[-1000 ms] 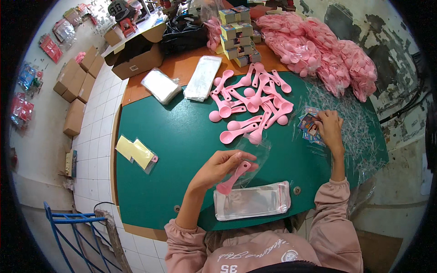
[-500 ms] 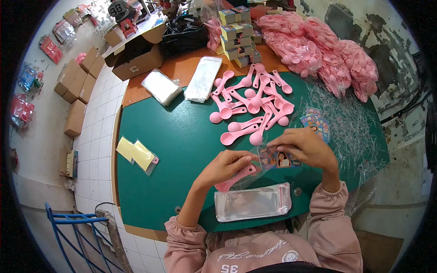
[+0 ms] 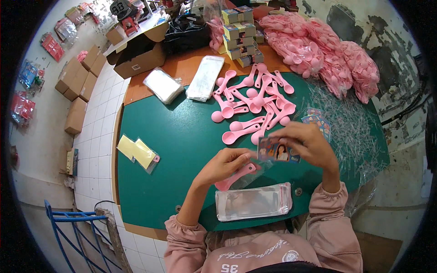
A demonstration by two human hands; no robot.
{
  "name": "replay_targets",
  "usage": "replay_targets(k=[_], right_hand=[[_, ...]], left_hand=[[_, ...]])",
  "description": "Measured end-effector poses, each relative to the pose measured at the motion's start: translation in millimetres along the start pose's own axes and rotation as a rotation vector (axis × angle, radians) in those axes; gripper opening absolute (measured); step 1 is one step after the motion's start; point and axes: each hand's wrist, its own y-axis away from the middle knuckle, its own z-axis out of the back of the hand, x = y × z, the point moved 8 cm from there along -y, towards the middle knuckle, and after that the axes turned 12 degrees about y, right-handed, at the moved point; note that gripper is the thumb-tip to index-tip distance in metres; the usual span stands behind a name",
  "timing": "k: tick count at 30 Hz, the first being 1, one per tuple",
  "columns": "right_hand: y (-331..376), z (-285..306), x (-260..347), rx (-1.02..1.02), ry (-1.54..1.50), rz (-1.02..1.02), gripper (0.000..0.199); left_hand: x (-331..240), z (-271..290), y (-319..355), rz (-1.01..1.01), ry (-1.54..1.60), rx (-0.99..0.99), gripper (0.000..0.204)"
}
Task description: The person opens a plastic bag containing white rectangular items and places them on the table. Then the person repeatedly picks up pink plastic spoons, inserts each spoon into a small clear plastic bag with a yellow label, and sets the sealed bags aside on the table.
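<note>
The left grip (image 3: 224, 166) holds a clear bag (image 3: 256, 176) and a pink spoon (image 3: 236, 178); the right grip (image 3: 309, 143) pinches a picture card (image 3: 283, 154) close by. Flat bags (image 3: 253, 202) lie near the green surface (image 3: 168, 182)'s front edge, with lots of open room to the left.

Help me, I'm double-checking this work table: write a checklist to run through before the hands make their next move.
1. Left hand pinching the clear plastic bag: ok.
2. Pink measuring scoop inside that bag: cannot tell; the film is too transparent.
3. Right hand gripping the printed card: ok.
4. Card and bag apart: cannot tell; they meet in view beside the left fingertips.
5. Loose printed cards on the table beyond the right hand: ok.
6. Stack of clear bags lying flat near the table edge: ok.
</note>
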Motion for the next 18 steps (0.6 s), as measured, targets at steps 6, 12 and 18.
replay_targets(k=[6,12,18], right_hand=[[3,-15,9,0.132,0.098,0.153,0.022],[2,-16,6,0.146,0.075,0.088,0.027],[4,-26,2,0.216,0.085,0.056,0.024]], left_hand=[[-5,-6,2,0.01,-0.206,0.046,0.032],[1,0,2,0.003,-0.102,0.025,0.031],[1,3,4,0.031,-0.037,0.001,0.031]])
